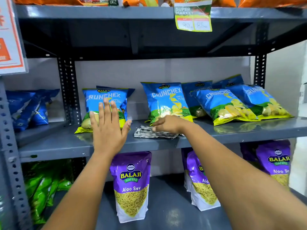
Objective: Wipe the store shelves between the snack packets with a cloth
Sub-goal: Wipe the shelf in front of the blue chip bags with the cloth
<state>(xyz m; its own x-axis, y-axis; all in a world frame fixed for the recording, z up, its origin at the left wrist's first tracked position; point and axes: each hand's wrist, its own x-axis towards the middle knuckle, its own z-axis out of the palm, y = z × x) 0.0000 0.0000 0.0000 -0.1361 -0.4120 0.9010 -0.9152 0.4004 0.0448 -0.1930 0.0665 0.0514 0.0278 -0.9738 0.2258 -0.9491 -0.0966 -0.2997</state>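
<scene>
Head view, right hand [167,124] grip pressing cloth [154,132] flat, left hand [108,128] spread wide beside it

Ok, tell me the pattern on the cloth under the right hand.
White with thin dark stripes or checks; the cloth shows best in the head view.

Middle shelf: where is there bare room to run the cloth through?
Bare shelf runs along the front edge, and in the gap between the left chip bag and middle chip bag, where the cloth lies. The right end is crowded with overlapping bags.
</scene>
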